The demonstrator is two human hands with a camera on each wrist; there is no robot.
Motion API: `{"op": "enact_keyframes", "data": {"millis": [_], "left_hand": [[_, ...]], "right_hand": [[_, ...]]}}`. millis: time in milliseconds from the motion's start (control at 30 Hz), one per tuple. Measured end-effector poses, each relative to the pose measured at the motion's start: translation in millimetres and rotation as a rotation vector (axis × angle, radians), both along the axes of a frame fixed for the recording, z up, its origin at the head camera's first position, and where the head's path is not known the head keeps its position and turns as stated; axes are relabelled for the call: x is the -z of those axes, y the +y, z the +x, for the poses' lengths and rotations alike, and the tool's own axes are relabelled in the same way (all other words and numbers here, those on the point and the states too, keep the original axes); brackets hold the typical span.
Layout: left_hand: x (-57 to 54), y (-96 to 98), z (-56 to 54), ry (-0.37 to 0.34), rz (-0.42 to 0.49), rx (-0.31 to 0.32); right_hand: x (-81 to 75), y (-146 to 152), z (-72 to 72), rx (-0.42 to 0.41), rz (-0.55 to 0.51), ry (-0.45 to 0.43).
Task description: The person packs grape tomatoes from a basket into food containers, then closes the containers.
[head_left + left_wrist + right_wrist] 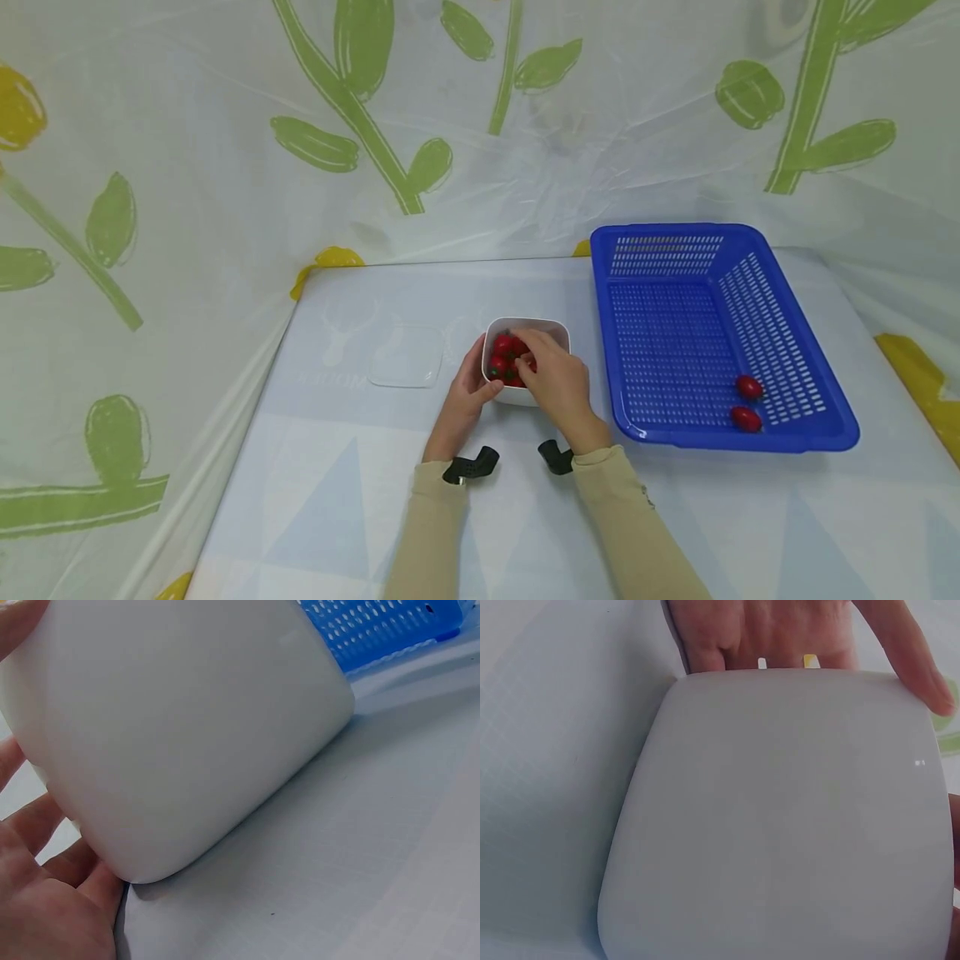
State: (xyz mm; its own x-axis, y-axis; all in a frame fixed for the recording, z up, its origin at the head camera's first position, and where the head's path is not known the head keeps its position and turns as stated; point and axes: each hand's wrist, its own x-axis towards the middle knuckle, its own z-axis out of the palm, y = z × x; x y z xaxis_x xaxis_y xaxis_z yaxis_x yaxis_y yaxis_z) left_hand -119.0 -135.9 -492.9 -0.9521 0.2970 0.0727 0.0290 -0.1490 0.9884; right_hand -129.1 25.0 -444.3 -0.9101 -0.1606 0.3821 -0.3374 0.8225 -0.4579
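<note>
A white square container (517, 395) stands on the table and holds several small red cherry tomatoes (499, 364) with green tops. My left hand (461, 408) grips its left side, fingers along the outer wall and thumb over the near rim. From the right, my right hand (557, 379) reaches over the rim into the container. Its thumb and fingertips pinch at a cherry tomato (519, 346), partly hidden by the hand. In both wrist views the smooth wall of the container (187, 750) fills much of the picture, and the left palm (780, 634) shows beyond it in the right one.
A blue plastic basket (652, 435) stands to the right, with two red tomatoes (747, 418) near its front right corner. Left of the container lies a clear square lid (407, 357). Behind the table hangs a flower-patterned sheet (525, 192).
</note>
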Motion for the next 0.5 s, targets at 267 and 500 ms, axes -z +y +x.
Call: {"op": "enact_keyframes", "data": {"millis": [267,500], "left_hand": [[0.6,0.0,-1.9,-0.008,0.042,0.020],[0.6,-0.7,-1.1,-0.006,0.006,0.008]], "right_hand": [[-1.1,-0.5,1.2,0.000,0.003,-0.008],[-3.1,2.4,5.4,-0.038,-0.194,-0.088]]}}
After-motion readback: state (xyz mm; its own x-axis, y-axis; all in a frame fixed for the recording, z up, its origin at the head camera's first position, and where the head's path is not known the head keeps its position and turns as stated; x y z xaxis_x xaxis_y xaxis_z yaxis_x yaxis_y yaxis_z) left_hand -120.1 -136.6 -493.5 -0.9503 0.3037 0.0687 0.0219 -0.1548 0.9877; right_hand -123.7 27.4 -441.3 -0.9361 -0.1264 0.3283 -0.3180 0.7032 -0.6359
